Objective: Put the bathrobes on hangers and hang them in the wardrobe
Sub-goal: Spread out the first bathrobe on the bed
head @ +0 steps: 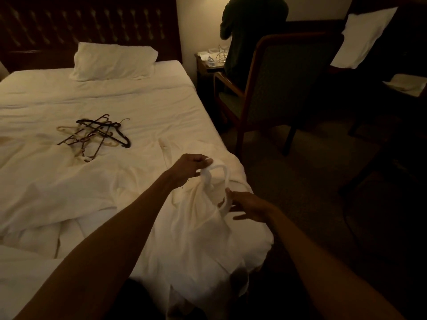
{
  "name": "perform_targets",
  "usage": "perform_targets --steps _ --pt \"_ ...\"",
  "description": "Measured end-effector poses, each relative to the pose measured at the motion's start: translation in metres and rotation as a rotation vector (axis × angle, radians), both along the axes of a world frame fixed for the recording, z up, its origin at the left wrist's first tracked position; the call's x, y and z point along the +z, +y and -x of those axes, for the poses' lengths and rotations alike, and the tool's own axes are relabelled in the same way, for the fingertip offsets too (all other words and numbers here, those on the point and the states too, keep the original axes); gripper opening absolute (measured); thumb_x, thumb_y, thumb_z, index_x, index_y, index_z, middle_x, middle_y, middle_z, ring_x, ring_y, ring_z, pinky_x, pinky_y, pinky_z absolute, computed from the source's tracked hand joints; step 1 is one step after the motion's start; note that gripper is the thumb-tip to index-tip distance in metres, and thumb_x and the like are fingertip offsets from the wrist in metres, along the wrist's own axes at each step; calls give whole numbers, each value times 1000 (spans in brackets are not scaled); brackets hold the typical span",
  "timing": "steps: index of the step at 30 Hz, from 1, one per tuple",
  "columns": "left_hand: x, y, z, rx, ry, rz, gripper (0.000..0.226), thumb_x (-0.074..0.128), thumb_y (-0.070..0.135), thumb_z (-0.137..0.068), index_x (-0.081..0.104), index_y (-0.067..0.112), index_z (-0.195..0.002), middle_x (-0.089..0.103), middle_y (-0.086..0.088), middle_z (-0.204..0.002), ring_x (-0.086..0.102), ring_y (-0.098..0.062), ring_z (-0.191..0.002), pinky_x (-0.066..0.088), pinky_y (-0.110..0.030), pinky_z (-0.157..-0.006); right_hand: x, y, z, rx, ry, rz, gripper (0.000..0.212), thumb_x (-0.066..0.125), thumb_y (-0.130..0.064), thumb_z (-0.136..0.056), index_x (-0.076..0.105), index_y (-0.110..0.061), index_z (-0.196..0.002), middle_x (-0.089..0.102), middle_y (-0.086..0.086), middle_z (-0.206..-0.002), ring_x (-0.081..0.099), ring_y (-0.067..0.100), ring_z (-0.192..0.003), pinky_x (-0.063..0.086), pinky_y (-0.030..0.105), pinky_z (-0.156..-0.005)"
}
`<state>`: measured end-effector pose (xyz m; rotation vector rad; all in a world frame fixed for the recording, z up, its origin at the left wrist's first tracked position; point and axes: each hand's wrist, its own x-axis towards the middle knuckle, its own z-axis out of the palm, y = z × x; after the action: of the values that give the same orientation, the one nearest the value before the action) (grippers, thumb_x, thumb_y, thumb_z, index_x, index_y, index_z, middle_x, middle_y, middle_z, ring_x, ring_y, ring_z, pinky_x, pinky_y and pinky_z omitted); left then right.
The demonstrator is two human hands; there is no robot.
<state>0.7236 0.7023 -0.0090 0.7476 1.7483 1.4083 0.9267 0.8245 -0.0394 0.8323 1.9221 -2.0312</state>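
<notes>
Hangers [97, 135]: tangled pile, dark + pale, on bed [138, 100], up and to the left of L hand, well apart; no single long axis, hooks point every way. L hand [191, 167]: fingers curled, pinching collar band of bathrobe [198, 227] at its top end. Robe sits at bed corner betw. both hands. The band runs from L hand down-right to R hand, and the body drapes toward the person over the bed edge. R hand [249, 204]: fingers straight, spread, tips touching lower end of band; no clear pinch seen. Chair [277, 84] beyond R hand, apart. Wardrobe not in view. Judgement: collar being opened for a hanger, none in hand yet. L hand is nearer the pile, so the reach likely goes up-left while R hand takes the collar.
</notes>
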Motion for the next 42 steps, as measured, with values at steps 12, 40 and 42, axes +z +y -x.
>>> perform_targets --steps 12,40,42 --pt "41 8 -15 -123 349 164 25 80 38 -80 71 20 -96 70 1 -101 64 -18 -97 55 -35 -82 151 54 33 -76 257 -641 33 56 -47 -93 71 -19 -103 68 0 -98 63 14 -92 48 27 -73" --pt "100 -8 3 -55 61 86 22 78 28 -81 70 10 -91 62 -6 -99 53 -24 -101 47 -37 -89 166 62 13 270 44 -719 30 76 -36 -78 67 -22 -102 66 -3 -102 61 16 -99 48 28 -78" --pt "95 -15 8 121 101 71 25 81 28 -79 70 10 -92 61 -6 -94 52 -23 -97 46 -34 -80 171 63 10 188 74 -700 31 74 -39 -79 65 -22 -105 64 -4 -101 60 15 -97 47 28 -76"
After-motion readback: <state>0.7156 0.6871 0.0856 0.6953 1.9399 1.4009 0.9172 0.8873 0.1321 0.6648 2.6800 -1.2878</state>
